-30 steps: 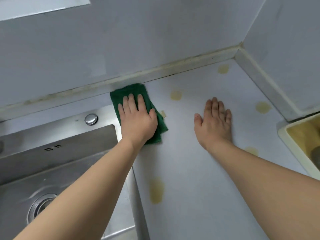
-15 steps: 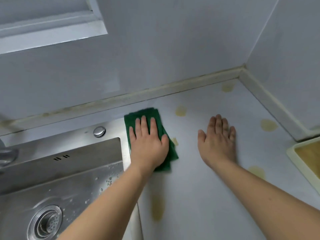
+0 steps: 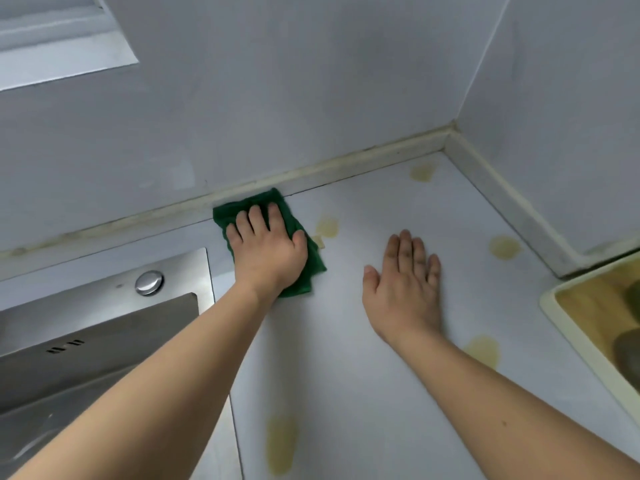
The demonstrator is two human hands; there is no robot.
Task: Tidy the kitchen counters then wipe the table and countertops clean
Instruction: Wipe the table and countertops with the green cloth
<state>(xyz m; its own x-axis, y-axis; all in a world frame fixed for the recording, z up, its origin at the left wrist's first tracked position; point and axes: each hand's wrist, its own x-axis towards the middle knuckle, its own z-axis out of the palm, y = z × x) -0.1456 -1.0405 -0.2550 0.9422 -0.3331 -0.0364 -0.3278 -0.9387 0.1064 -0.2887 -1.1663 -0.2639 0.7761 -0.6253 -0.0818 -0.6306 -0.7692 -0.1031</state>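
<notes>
Beside the steel sink (image 3: 104, 341), left hand (image 3: 266, 254) presses flat-fingered on green cloth (image 3: 311, 261); right hand (image 3: 405, 289) lies flat, empty.

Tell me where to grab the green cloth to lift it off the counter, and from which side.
Pinch the green cloth at its free right edge, coming from the right, probably with the right hand, which lies flat beside it. The left hand presses on its middle, and its far edge butts the wall trim, so those sides are blocked.
</notes>
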